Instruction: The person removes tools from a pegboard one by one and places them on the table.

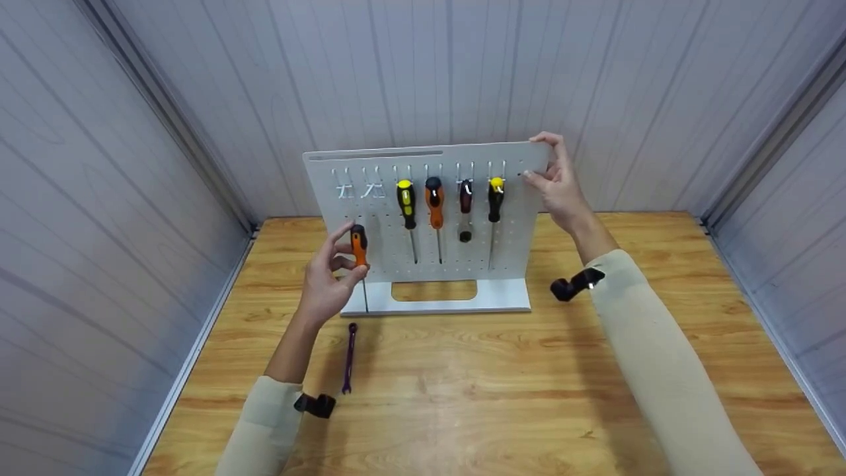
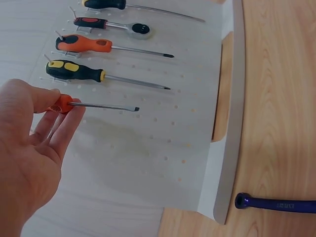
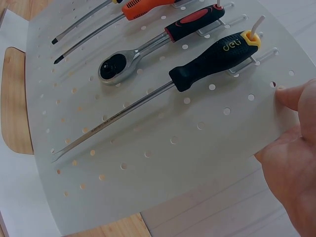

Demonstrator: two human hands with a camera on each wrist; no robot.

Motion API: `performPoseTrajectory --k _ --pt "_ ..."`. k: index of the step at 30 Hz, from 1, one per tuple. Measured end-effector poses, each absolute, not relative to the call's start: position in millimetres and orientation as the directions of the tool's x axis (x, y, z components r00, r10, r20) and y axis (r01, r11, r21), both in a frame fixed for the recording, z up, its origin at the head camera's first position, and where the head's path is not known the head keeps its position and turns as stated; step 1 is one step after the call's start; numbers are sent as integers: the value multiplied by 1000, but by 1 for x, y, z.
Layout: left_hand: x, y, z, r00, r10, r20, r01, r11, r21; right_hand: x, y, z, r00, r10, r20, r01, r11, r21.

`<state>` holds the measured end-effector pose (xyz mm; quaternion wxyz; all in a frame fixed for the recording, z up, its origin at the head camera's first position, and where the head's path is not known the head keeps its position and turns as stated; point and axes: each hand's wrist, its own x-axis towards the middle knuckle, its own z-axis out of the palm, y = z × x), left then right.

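Note:
My left hand (image 1: pixel 328 281) pinches an orange and black screwdriver (image 1: pixel 359 246) by its handle, in front of the pegboard's left side. In the head view the shaft points down; the left wrist view shows its flat tip (image 2: pixel 137 109). My right hand (image 1: pixel 560 188) grips the upper right corner of the white pegboard (image 1: pixel 377 258), thumb on the front face and fingers over the edge. Hanging from hooks are a yellow-and-black screwdriver (image 1: pixel 406 205), an orange one (image 1: pixel 435 203), a ratchet wrench (image 3: pixel 148 47) and a black screwdriver with a yellow end (image 3: pixel 215 59).
Two hooks (image 1: pixel 345 190) at the board's upper left carry no tool. A purple combination wrench (image 1: pixel 349 359) lies on the wooden table (image 1: pixel 462 396) in front of the board's base (image 1: pixel 502 296). Pale panel walls (image 1: pixel 423 73) stand behind and at both sides.

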<state>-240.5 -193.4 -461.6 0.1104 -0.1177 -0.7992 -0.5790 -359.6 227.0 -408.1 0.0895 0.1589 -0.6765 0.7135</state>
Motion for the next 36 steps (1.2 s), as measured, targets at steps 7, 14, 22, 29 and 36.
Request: performPoseTrajectory --k 7,14,22,29,36 --pt "-238 -195 -472 -962 82 259 272 252 929 -359 227 -407 -938 -93 333 -328 -65 -943" --pt "-237 -195 -484 -961 121 251 273 230 934 -361 228 -407 -939 -99 329 -324 -64 -944" --pt "-234 -198 -497 -950 164 266 300 243 922 -361 228 -408 -938 -97 332 -325 -78 -942" --pt "-229 -202 -507 -959 178 221 265 280 923 -360 228 -407 -937 -98 334 -327 -80 -942" --pt "-226 -206 -515 -973 184 140 189 288 939 -360 227 -408 -939 -93 332 -325 -83 -942"
